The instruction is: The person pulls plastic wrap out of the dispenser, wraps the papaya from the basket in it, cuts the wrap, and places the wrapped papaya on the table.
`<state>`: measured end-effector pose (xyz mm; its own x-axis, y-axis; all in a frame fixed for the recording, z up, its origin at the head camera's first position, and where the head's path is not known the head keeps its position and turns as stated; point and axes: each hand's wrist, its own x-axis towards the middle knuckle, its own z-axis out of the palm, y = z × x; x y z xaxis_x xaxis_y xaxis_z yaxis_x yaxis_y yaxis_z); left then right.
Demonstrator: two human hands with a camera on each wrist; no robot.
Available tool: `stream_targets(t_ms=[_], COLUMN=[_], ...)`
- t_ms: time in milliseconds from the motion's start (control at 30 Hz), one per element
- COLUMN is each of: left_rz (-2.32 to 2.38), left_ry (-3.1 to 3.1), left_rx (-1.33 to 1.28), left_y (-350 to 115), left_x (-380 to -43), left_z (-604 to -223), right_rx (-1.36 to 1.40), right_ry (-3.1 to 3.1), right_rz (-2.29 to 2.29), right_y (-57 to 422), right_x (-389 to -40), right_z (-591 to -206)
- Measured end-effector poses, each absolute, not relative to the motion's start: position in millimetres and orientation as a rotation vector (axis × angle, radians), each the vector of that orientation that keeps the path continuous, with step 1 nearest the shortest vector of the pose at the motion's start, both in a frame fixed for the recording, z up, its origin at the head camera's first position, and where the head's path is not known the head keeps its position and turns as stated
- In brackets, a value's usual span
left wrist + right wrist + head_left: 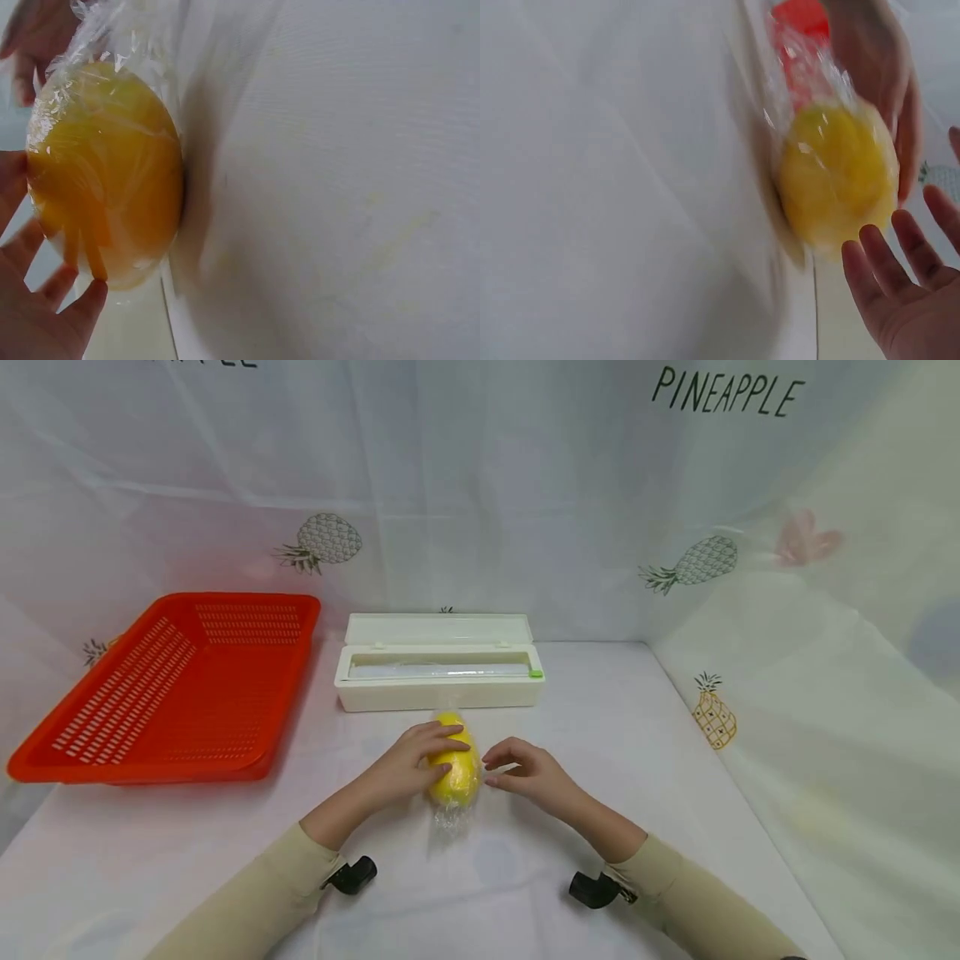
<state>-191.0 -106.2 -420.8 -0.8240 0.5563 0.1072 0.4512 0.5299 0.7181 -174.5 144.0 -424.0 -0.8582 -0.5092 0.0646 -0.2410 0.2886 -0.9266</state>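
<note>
A yellow oval fruit (454,781) lies on the white cloth, wrapped in clear cling film (451,817) that bunches in a crinkled tail at its near end. My left hand (411,758) holds the fruit from the left, fingers over its top and thumb on the nearer part. Just right of the fruit is my right hand (531,770), fingers slightly bent and nothing held. In the right wrist view its fingers (877,259) are spread, fingertips close to the wrapped fruit (836,172). The left wrist view shows left fingertips (94,292) against the film.
Behind the fruit stands a white cling film dispenser (441,696), lid raised, with a roll (438,671) inside and a green slider (536,674) at its right end. A red plastic basket (281,710) sits at the left. Pineapple-printed cloth (480,527) hangs behind and at the right.
</note>
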Motion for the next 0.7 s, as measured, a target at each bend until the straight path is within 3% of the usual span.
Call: stream_targets(t_ms=[300, 467, 700], left_rz=[1.229, 1.251, 1.272], left_ry=[2.59, 2.578, 2.55], left_rx=[0.795, 0.796, 0.812], left_y=[-106, -108, -108], left_x=[-200, -202, -205], left_z=[-419, -418, -418], right_rx=[-0.492, -0.579, -0.628], right_ry=[2.136, 2.305, 2.468], right_rz=[-1.778, -1.769, -1.645], right_y=[137, 127, 111], right_x=[-137, -128, -118], right_z=[-439, -445, -416])
